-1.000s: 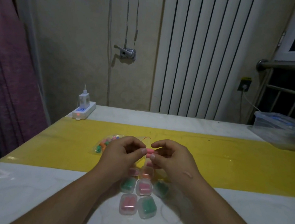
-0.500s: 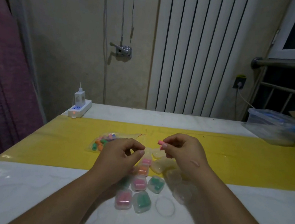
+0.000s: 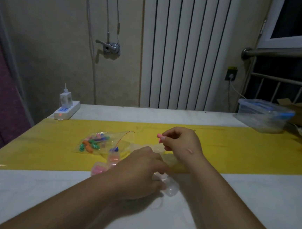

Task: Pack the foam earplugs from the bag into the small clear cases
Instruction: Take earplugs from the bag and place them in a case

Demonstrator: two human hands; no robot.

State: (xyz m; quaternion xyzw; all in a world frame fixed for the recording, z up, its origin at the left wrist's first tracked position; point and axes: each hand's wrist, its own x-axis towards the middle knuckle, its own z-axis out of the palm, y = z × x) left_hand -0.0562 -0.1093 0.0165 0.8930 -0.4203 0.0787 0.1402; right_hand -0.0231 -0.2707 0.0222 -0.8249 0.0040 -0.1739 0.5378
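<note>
Moved: left hand (image 3: 141, 172), lowered over the small clear cases (image 3: 113, 156) on the tabletop (image 3: 30, 195); its grip is hidden, cannot tell. Right hand (image 3: 180, 142): pinches a pink earplug (image 3: 160, 138), held up to the right of the bag (image 3: 98, 142). Step, likely: fetching an empty case. Next: open it, seat the plug.

Our right hand (image 3: 180, 144) is raised, fingers curled, with thumb and forefinger pinching a pink earplug (image 3: 159, 136). Our left hand (image 3: 139, 173) sits lower and nearer, palm down, fingers curled downward. Its grip is blurred. Both forearms extend forward and converge.
</note>
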